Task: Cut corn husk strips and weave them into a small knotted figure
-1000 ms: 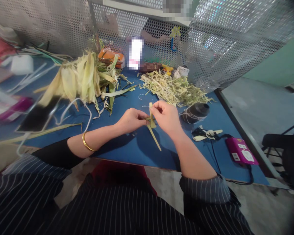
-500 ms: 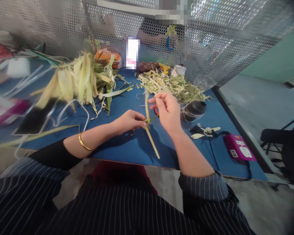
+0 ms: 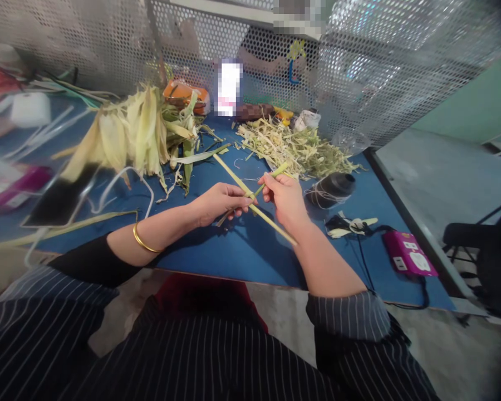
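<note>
Crossed husk strips are held over the blue table, one long pale strip running from upper left to lower right. My left hand pinches them at the crossing, thumb on top. My right hand pinches another green strip that slants up to the right from the crossing. Short ends poke out below my left fingers. Right of my right hand lies a black thread spool on its side.
Whole husks lie at the back left, shredded husk behind my right hand. A lit phone stands near the mesh panel. At right are a black bundle and magenta box; a dark device is at left.
The long strip has turned from near upright to a diagonal. My right hand has closed on a green strip and sits slightly lower; its fingers were apart before.
</note>
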Demonstrator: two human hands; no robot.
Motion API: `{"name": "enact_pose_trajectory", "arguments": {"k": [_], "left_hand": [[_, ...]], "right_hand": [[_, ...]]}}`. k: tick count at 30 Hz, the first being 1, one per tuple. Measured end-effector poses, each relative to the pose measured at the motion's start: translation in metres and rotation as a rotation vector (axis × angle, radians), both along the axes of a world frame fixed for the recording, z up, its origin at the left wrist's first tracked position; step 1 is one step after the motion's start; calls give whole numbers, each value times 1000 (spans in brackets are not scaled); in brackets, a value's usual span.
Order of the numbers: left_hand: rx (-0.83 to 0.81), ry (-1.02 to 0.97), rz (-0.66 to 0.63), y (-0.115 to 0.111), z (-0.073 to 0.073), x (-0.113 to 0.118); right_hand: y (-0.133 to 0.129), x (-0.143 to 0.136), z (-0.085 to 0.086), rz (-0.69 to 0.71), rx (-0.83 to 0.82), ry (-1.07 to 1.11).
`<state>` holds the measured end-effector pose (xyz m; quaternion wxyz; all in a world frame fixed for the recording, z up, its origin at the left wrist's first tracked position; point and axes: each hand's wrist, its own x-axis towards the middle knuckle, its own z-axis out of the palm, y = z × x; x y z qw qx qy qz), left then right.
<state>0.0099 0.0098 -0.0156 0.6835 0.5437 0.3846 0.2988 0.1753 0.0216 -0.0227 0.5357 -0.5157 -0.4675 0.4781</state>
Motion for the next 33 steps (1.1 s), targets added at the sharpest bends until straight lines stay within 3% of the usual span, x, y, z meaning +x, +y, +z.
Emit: {"name": "enact_pose_trajectory", "arguments": {"k": [2,4,6,9,12,16,23,25,29,33], "left_hand": [[28,19,11,-1,2,1],[38,37,31,-2,3,2],[29,42,85,-1,3,2],[9,32,218,4,2,-1],[-35,-2,253,9,0,-5],[-38,-25,247,11,-1,-7],[-129,-103,386,10,-4,5],[-167,-158,432,13,-5,2],[-291,-235,431,21,-8,-7],[-336,-284,397,21,-9,-7]], "right_hand": [[3,1,-3,-65,7,53],[5,4,-3,-45,-14,77],[5,11,1,67,-87,25],[0,19,13,359,-176,-212],[-6,21,21,512,-52,-529],[-11,17,23,474,104,-785],[-9,26,24,483,186,-908],[-9,27,24,378,309,-1020],[-13,12,20,92,780,-1294],[-17,-8,8,309,1048,-1525]]}}
